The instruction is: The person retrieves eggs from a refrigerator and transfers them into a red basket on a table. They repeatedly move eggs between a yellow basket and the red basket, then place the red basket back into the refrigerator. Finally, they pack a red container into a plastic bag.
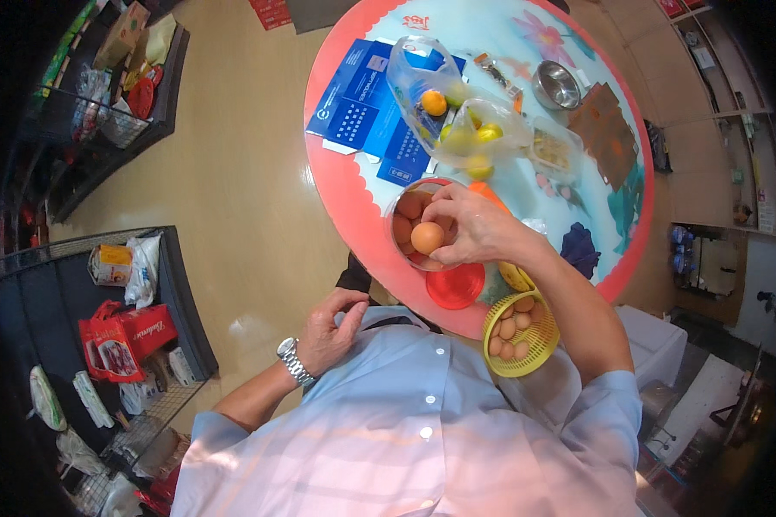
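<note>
My right hand (475, 226) is over the mouth of a clear round jar (389, 218) near the table's edge. Its thumb and fingertips are around a brown egg (427, 238). More brown eggs (410, 204) lie inside the jar, partly hidden by the hand. Close to the jar is a red round lid (456, 286). A yellow plastic basket (524, 369) holding several brown eggs (507, 328) is below my right forearm, at the table's edge. My left hand (330, 329), with a metal-banded watch at the wrist, rests by my waist, holding nothing.
On the round table (355, 213) are a flattened blue carton (378, 126), a plastic bag (456, 139) of citrus fruit, a metal bowl (556, 85), a clear food container (554, 150) and a dark cloth (580, 250). Stocked shelves (187, 310) stand at left.
</note>
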Demonstrator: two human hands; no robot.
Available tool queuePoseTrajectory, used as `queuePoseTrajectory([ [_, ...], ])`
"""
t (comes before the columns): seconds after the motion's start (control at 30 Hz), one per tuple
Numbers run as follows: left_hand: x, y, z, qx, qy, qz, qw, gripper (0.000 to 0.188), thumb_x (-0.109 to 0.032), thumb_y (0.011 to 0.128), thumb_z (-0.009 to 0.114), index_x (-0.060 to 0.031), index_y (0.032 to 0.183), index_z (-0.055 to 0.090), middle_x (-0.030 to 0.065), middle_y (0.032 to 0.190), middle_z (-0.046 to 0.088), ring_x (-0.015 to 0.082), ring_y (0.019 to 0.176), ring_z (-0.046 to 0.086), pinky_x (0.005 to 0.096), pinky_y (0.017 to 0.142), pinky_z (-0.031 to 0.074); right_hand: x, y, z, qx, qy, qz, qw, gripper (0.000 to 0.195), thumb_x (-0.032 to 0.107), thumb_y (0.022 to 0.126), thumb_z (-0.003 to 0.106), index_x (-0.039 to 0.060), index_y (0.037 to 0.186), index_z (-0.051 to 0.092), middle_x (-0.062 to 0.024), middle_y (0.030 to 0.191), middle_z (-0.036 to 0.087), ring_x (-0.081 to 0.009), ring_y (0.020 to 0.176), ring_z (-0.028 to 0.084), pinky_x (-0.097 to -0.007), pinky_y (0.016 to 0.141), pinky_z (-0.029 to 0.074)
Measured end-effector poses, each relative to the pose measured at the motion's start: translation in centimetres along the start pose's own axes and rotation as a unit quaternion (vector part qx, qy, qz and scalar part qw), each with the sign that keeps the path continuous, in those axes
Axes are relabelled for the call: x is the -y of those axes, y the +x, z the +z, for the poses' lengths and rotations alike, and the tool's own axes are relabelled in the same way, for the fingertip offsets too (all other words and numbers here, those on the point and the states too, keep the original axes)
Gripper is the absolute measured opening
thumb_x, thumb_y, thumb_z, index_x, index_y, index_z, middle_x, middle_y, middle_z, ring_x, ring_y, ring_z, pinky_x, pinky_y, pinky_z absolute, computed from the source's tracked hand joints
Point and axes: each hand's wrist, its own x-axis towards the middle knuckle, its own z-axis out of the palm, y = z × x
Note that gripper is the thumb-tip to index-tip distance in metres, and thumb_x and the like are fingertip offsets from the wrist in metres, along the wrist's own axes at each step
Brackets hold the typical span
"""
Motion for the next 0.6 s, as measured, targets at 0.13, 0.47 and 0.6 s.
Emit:
queuePoseTrajectory([
  [0.13, 1.2, -0.6, -1.4, -0.024, 0.009, -0.046, 0.999, 0.022, -0.015, 0.096, 0.061, 0.0024, 0.108, 0.067, 0.0139, 0.100, 0.072, 0.0205, 0.093, 0.068, 0.0331, 0.086, 0.053, -0.3, 2.4, 2.2, 0.169, -0.213, 0.028, 0.962, 0.049, 0.022, 0.068, 0.079, 0.0069, 0.113, 0.065, -0.0201, 0.125, 0.050, -0.0376, 0.106, 0.057, -0.0440, 0.092, 0.050],
  [0.47, 1.6, 0.4, -2.1, -0.033, -0.011, -0.093, 0.995, 0.028, -0.021, 0.096, 0.062, 0.0039, 0.110, 0.067, 0.0159, 0.103, 0.072, 0.0206, 0.095, 0.069, 0.0334, 0.086, 0.053, -1.9, 3.5, 6.7, 0.131, -0.429, -0.099, 0.888, 0.017, 0.011, 0.082, 0.058, -0.0002, 0.089, 0.069, -0.0219, 0.106, 0.064, -0.0351, 0.106, 0.057, -0.0429, 0.088, 0.049],
  [0.6, 2.0, 1.2, -2.5, -0.027, -0.017, -0.104, 0.994, 0.028, -0.020, 0.096, 0.061, 0.0044, 0.110, 0.066, 0.0164, 0.103, 0.071, 0.0202, 0.095, 0.068, 0.0329, 0.086, 0.053, -2.4, 3.5, 6.0, 0.120, -0.396, -0.100, 0.905, 0.016, 0.011, 0.083, 0.059, 0.0035, 0.092, 0.069, -0.0207, 0.106, 0.063, -0.0373, 0.104, 0.057, -0.0446, 0.088, 0.049],
])
